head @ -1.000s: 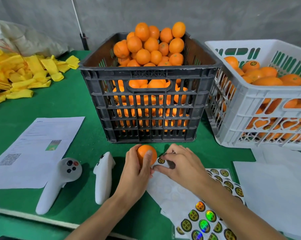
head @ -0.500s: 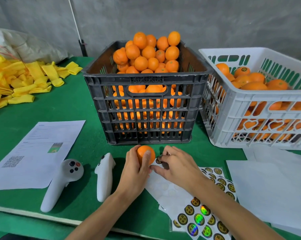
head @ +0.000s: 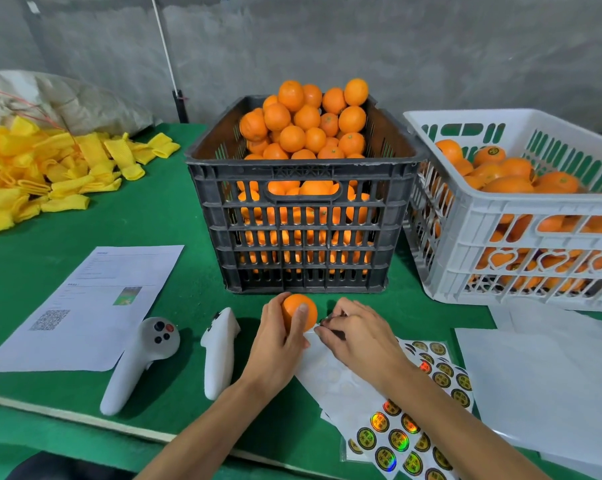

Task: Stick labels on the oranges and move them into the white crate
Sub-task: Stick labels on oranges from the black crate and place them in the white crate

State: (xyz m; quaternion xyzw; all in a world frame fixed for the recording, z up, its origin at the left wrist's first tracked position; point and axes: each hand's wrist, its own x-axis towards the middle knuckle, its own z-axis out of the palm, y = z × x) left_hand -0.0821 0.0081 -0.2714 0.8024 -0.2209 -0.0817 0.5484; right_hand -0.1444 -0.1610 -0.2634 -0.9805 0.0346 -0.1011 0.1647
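Note:
My left hand point(head: 279, 344) grips a single orange point(head: 294, 309) just in front of the black crate point(head: 301, 216), which is heaped with unlabelled oranges. Right beside it, my right hand point(head: 353, 332) pinches at the top edge of a label sheet point(head: 389, 410); its fingers hide the label itself. The sheet lies under my right forearm, with round gold and holographic labels along its near and right parts. The white crate point(head: 521, 216) stands at the right, part filled with oranges, some bearing labels.
Two white handheld controllers point(head: 138, 362) point(head: 220, 351) lie left of my hands. A printed paper point(head: 91, 306) sits further left, a pile of yellow foam sleeves point(head: 33, 174) at the far left. White sheets point(head: 549, 382) lie at the right. The table's front edge runs below.
My right hand's fingers have closed further over the label at the sheet's top edge, hiding it. The orange stays held in my left hand at the same spot.

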